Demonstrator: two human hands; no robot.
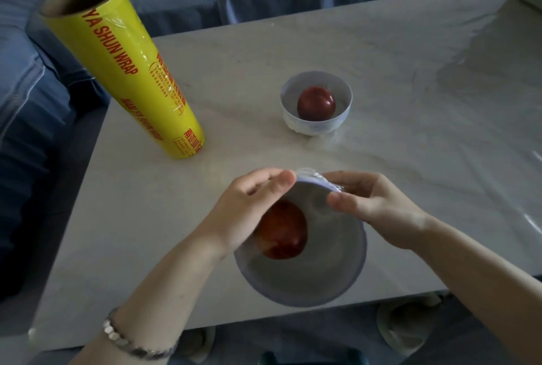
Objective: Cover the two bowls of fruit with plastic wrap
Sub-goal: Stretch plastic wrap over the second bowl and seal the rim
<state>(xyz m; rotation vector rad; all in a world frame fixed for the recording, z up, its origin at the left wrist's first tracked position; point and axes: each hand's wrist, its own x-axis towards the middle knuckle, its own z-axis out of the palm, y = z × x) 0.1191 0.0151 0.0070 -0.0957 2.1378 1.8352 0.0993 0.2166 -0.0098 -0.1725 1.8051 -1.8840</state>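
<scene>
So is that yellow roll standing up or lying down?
Standing up: the yellow roll rests on one end on the table, its hollow core facing up.

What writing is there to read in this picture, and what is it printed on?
"YA SHUN WRAP": red capitals along the yellow wrap roll.
The same words seem repeated lower on the roll, partly blurred.
Red Chinese print on the roll: too small to read.
On the near bowl and far bowl: no writing visible.
</scene>
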